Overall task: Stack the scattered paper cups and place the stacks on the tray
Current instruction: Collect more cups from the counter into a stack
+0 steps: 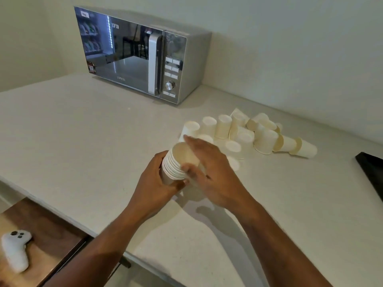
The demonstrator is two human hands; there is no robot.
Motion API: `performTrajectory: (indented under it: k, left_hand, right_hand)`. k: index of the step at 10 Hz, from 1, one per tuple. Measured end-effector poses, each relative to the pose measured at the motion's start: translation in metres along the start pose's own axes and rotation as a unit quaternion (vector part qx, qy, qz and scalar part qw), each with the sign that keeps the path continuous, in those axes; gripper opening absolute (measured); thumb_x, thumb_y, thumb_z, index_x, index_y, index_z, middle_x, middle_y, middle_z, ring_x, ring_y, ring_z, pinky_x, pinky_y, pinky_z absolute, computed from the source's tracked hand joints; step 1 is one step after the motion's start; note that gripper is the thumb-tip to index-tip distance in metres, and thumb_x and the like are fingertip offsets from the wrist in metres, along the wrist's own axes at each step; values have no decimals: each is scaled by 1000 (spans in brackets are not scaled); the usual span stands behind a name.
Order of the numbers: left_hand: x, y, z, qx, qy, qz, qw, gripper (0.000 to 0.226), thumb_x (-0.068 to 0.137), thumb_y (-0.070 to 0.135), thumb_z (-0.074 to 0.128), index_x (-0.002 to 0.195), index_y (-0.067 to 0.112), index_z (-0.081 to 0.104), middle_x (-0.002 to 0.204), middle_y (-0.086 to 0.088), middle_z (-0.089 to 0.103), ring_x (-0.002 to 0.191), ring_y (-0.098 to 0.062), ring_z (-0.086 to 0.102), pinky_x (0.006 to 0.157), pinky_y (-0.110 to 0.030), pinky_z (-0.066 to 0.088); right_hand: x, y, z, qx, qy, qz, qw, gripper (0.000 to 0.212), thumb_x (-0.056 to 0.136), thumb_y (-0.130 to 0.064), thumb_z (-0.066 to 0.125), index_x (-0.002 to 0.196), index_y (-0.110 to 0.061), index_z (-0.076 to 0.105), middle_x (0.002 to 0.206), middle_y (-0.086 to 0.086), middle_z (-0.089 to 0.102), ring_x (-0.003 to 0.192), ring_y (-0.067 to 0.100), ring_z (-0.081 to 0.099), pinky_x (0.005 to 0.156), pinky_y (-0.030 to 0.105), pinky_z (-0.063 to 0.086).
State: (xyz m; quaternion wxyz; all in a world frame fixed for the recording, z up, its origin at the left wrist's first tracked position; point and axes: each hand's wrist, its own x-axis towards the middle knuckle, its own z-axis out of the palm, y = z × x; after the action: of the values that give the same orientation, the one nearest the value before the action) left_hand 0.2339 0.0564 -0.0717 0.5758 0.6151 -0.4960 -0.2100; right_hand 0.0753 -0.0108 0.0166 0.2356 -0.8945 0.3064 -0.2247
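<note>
Left hand (153, 181) grips cup stack (176, 162) above the bench (83, 131), mouth up. Right hand (209, 170) lies over its rim, fingers relaxed. Loose cups (244, 131) cluster behind; black tray (371, 168) far right. Seat squarely, keep stack straight.

The right hand (209, 168) is blurred and covers the near side of the stack of cups (176, 162), so its grip on the stack cannot be judged. It also hides parts of the scattered cups (244, 133) behind it. The black tray (371, 170), at the right edge of the worktop (83, 131), is cut off by the picture's edge.
</note>
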Motion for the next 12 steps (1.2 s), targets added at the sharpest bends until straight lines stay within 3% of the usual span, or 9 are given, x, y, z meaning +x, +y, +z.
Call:
performTrajectory:
  k: [1,2,3,4,6,7,8,10,12]
  left_hand:
    - [11,-2,-7,-2,3,-11,1000,65,69,54,82,123,60,46,119,33,60,108,8,60,75,-14,50]
    - [28,-5,-13,-3,-8,-23,1000,62,70,56,81,121,58,47,116,35,59,105,9,59,75,-15,50]
    - [44,-4,-16,-4,-23,-22,999,59,72,49,83,118,59,47,114,38,58,103,12,58,64,-7,50]
    - [50,-8,-14,0,-36,-20,999,63,72,54,81,124,55,46,117,37,57,107,11,57,71,-8,49]
    - [50,-15,-15,-11,-42,-13,999,68,72,55,81,131,51,47,123,29,60,112,3,59,87,-20,51]
    - [50,-13,-12,7,-58,-5,998,62,75,46,83,121,63,44,117,38,57,109,8,58,87,-13,48]
    - [50,-13,-7,33,-71,6,997,58,79,41,83,116,64,44,113,45,51,104,11,57,88,-9,46]
    - [45,-19,-10,31,-114,-3,993,74,71,49,84,127,65,38,128,39,48,121,10,49,91,-5,42]
    - [49,-9,8,38,-120,-46,991,59,77,50,79,126,51,47,121,26,59,114,11,55,88,-7,47]
  right_hand:
    - [3,19,-12,-6,85,61,994,56,101,-57,33,150,-32,37,155,-10,39,143,11,32,118,46,28]
    - [6,34,-19,-194,57,86,975,46,102,-47,42,144,-29,44,149,-6,47,138,18,40,116,43,30]
    - [4,36,-9,-267,23,79,960,51,95,-55,50,139,-29,48,143,-5,54,135,21,45,115,44,28]
    - [6,37,0,-282,17,83,956,58,88,-62,57,136,-31,50,138,-7,57,131,19,47,115,44,27]
    - [11,33,-4,-107,101,101,984,56,83,-52,71,133,-36,52,136,-17,55,113,-2,48,97,18,33]
    - [19,23,-14,-29,153,109,982,57,86,-54,62,139,-39,45,143,-15,43,123,0,43,102,22,34]
    - [24,11,-24,-68,113,98,986,63,89,-50,62,145,-40,36,147,-13,35,130,8,40,100,24,35]
    - [31,-9,-43,-140,63,103,983,56,75,-58,76,112,-46,37,111,-20,52,84,5,54,63,11,36]
    - [41,-22,-37,-145,17,74,987,56,80,-63,68,127,-37,54,131,-14,53,108,9,51,85,27,42]
